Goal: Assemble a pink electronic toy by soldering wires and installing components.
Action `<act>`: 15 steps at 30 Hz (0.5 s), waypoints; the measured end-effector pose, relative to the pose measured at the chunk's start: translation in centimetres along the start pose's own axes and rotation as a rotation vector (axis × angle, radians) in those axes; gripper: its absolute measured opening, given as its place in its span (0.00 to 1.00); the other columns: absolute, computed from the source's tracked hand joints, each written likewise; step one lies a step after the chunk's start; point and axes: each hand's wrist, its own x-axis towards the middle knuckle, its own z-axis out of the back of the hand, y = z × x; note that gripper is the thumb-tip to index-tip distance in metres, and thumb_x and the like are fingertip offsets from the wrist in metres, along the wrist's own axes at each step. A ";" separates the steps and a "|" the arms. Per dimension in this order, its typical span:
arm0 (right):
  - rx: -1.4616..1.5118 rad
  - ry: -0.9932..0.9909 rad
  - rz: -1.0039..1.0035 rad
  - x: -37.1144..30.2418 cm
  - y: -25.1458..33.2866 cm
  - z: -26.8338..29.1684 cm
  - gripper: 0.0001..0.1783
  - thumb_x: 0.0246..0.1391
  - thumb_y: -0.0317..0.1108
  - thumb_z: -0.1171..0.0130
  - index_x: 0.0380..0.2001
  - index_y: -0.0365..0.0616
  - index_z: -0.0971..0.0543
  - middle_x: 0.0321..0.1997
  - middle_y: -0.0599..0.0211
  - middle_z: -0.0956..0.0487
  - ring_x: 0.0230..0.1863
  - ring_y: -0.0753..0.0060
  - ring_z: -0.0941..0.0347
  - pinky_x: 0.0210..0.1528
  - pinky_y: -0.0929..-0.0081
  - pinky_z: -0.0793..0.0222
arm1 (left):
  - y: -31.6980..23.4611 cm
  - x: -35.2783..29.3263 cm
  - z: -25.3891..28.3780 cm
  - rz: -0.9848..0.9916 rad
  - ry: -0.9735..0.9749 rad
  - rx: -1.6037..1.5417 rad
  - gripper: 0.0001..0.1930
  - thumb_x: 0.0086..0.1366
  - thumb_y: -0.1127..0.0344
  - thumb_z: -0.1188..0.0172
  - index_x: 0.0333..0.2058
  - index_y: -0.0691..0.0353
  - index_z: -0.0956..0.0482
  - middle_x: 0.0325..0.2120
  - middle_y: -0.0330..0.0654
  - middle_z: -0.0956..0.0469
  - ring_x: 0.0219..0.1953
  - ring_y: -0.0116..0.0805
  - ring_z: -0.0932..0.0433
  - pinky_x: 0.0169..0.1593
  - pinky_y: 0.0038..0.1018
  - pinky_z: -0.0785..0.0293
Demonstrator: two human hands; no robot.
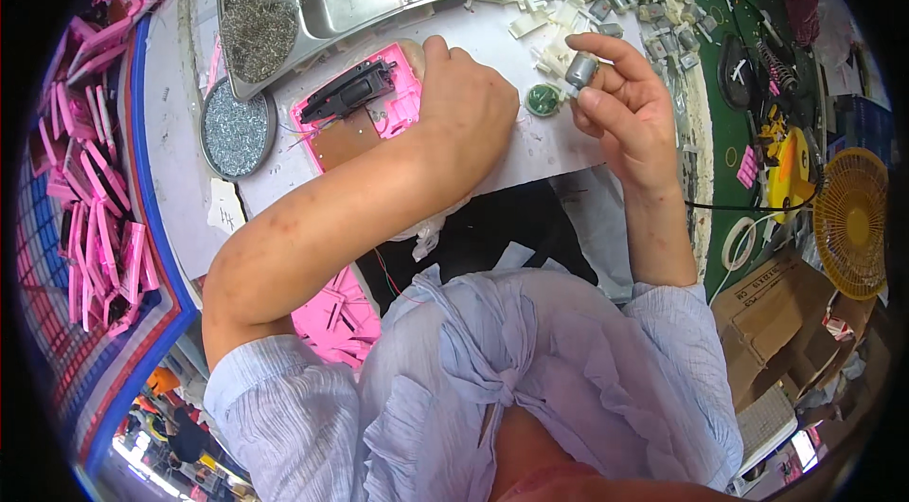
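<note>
Between the thumb and fingers of my right hand [634, 109] is a small silver cylindrical motor [581, 71], raised over the table. My left hand [469, 109] lies at the right side of a pink plastic casing [407, 62], its fingers curled over that edge and partly hidden by the back of the hand. Inside the casing sit a black plastic mechanism [348, 90], a flat brown piece [343, 142] and thin wires. A small round container with green contents [543, 99] stands between my hands.
A metal tray [327, 5] full of small metal parts is at the back. Left of the casing stands a round dish of tiny silvery pieces [237, 133]. Several motors with white plastic parts [620, 0] are piled back right. Pink parts [104, 218] fill the left side.
</note>
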 end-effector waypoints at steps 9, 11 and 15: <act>0.030 0.009 0.030 -0.2 -0.1 0.7 0.27 0.59 0.26 0.35 0.62 0.37 0.26 0.32 0.75 0.21 0.30 0.87 0.32 0.33 0.86 0.38 | 0.8 0.6 -2.1 0.015 -0.194 -0.071 0.02 0.53 0.67 0.34 0.26 0.55 0.18 0.27 0.43 0.16 0.34 0.43 0.18 0.41 0.42 0.28; 0.021 0.006 0.031 0.0 0.2 0.3 0.27 0.59 0.26 0.35 0.62 0.37 0.26 0.32 0.75 0.21 0.30 0.87 0.31 0.34 0.86 0.38 | 1.4 0.2 -2.2 0.017 -0.319 -0.113 0.04 0.51 0.69 0.34 0.27 0.58 0.19 0.28 0.44 0.16 0.34 0.44 0.18 0.39 0.40 0.27; -0.019 0.031 -0.007 -0.3 0.4 -0.8 0.27 0.59 0.25 0.35 0.62 0.37 0.26 0.32 0.76 0.22 0.31 0.87 0.30 0.35 0.87 0.36 | 3.1 -4.3 0.7 0.065 -0.469 -0.871 0.09 0.54 0.73 0.33 0.35 0.64 0.17 0.27 0.41 0.17 0.32 0.31 0.20 0.36 0.28 0.28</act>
